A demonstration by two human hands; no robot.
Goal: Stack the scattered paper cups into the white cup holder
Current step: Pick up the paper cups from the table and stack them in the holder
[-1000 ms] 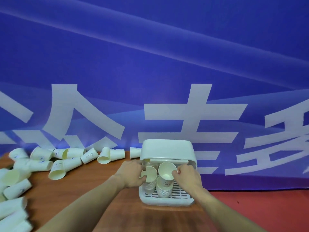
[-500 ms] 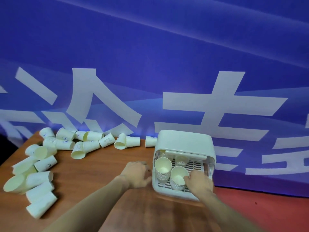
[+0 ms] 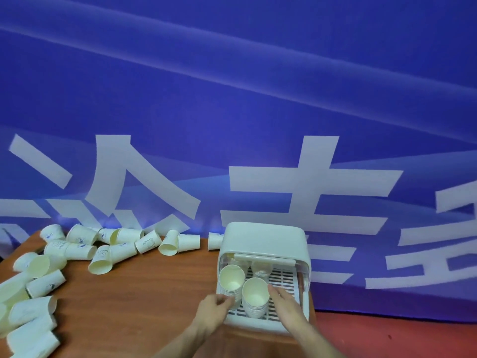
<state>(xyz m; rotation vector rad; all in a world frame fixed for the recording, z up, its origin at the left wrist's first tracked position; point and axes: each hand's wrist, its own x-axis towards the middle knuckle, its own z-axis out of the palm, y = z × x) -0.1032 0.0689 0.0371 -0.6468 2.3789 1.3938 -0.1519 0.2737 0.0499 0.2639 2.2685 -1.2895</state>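
The white cup holder (image 3: 264, 239) stands on the wooden table (image 3: 134, 306) with its front open over a slatted tray. Two stacks of paper cups stand upright in it: a left stack (image 3: 231, 276) and a right stack (image 3: 255, 293) nearer the front. More cups show dimly at the tray's back. My left hand (image 3: 214, 310) curls its fingers around the base of the left stack. My right hand (image 3: 286, 304) lies with fingers stretched along the right side of the right stack, touching it. Scattered paper cups (image 3: 121, 250) lie on their sides across the table's left part.
Several more loose cups (image 3: 31, 321) are piled at the table's near left edge, and one cup (image 3: 215, 240) lies just left of the holder. A blue banner (image 3: 232, 99) with white characters hangs right behind the table. Red floor (image 3: 387, 337) shows at the right.
My left hand left the holder, moved out over the table, then came back to the left stack. My right hand stayed at the right stack, which now stands nearer the tray's front.
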